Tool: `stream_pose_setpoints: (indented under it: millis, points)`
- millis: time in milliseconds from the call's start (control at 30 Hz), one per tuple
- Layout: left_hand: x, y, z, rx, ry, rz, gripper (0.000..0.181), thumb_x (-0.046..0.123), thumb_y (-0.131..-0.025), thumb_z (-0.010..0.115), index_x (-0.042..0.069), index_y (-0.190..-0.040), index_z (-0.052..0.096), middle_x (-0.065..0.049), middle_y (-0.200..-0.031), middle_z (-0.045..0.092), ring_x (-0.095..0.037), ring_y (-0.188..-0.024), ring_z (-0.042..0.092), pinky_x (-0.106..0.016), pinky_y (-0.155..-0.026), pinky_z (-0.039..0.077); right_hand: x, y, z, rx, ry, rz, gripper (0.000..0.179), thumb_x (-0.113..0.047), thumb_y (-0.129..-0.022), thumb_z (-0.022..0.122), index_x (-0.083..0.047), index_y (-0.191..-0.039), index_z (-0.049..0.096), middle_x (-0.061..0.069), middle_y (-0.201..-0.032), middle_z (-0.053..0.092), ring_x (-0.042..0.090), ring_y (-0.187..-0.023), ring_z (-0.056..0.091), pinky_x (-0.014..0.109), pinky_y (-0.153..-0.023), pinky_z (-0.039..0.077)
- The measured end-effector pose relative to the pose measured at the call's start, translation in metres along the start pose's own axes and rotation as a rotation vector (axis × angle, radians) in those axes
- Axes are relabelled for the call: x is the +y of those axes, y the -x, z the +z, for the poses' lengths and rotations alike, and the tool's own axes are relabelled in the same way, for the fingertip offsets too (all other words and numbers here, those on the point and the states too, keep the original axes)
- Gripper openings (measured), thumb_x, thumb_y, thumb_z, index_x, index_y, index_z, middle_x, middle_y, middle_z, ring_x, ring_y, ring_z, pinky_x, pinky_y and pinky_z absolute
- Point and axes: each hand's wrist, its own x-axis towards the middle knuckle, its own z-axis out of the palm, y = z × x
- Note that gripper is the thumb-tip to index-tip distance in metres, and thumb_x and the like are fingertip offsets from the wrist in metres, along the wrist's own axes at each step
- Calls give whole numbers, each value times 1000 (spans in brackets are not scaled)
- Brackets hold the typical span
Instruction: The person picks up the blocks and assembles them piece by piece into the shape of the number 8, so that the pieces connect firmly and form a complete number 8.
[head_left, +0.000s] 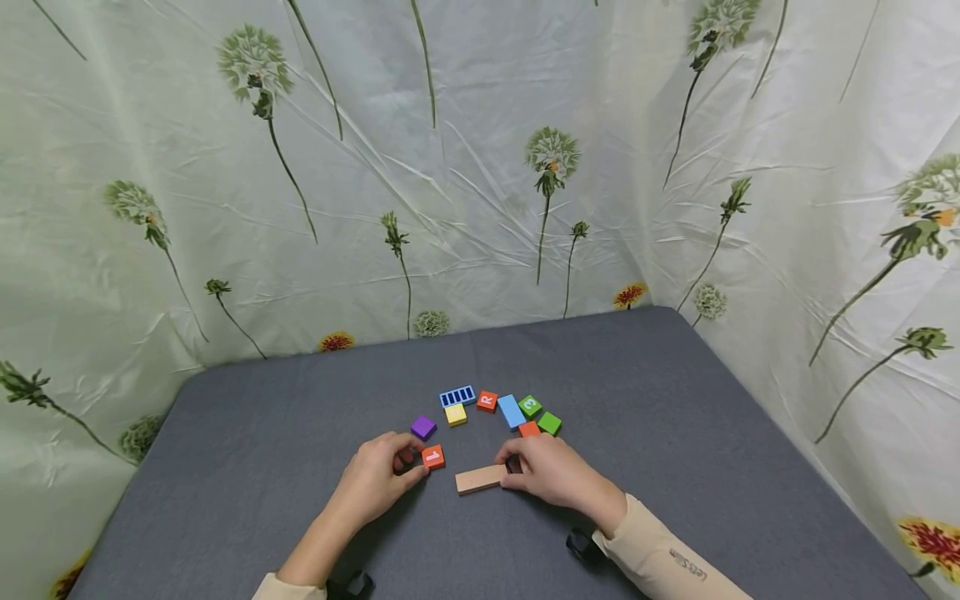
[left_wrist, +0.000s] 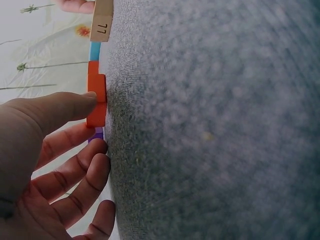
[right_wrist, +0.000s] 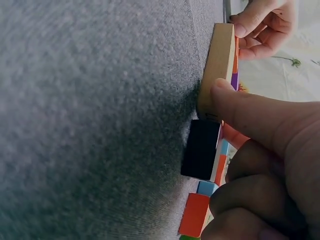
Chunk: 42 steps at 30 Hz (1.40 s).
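Note:
My left hand [head_left: 375,477] pinches a small orange-red block [head_left: 432,457] marked "1" between thumb and forefinger; its other fingers are bent and hold nothing. In the left wrist view, the thumb lies against one side of this orange block [left_wrist: 97,92]. My right hand [head_left: 558,473] grips a plain wooden plank block [head_left: 480,479] by its right end. The right wrist view shows the thumb on the plank's [right_wrist: 218,60] near side. A dark block [right_wrist: 201,150] stands beside the plank's end, mostly hidden under the hand in the head view. A purple block [head_left: 423,427] lies just beyond my left fingers.
Behind the hands, an arc holds a blue slotted block [head_left: 457,397], a yellow block [head_left: 456,415], a red "R" block [head_left: 487,402], a light blue block [head_left: 512,412], green blocks [head_left: 550,423] and an orange block [head_left: 529,429]. A flowered curtain [head_left: 480,192] borders the grey table [head_left: 675,400].

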Motion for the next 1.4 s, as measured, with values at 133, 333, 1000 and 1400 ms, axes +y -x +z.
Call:
stream_pose_setpoints:
  millis: [133, 333, 1000, 1400]
  points:
    - [0, 1, 0, 7, 0, 11, 23, 18, -85, 92, 19, -104, 77, 6, -84, 61, -9, -76, 52, -30, -67, 43, 0, 3, 0, -2, -6, -9, 19, -21, -92, 86, -14, -108, 80, -9, -70, 56, 3, -59, 45, 23, -56, 33]
    - [-1, 1, 0, 6, 0, 17, 23, 18, -86, 92, 19, -104, 78, 7, -84, 61, -8, -76, 53, -30, -67, 44, 1, 7, 0, -21, -25, 6, 19, -22, -92, 87, -15, -108, 80, -9, -68, 53, 3, -58, 42, 22, -55, 30]
    - [0, 1, 0, -5, -15, 8, 23, 18, -86, 91, 18, -105, 77, 6, -85, 61, -9, -77, 53, -32, -70, 45, 30, 13, 13, -31, -139, -62, 19, -31, -93, 86, -20, -107, 80, -16, -62, 42, 0, -54, 35, 22, -52, 27]
    - [0, 2, -1, -8, -18, 9, 24, 18, -86, 91, 18, -106, 78, 6, -85, 61, -9, -77, 54, -32, -71, 47, 43, 9, 20, -37, -143, -70, 21, -38, -92, 86, -24, -107, 80, -16, -62, 43, 1, -52, 37, 23, -51, 29]
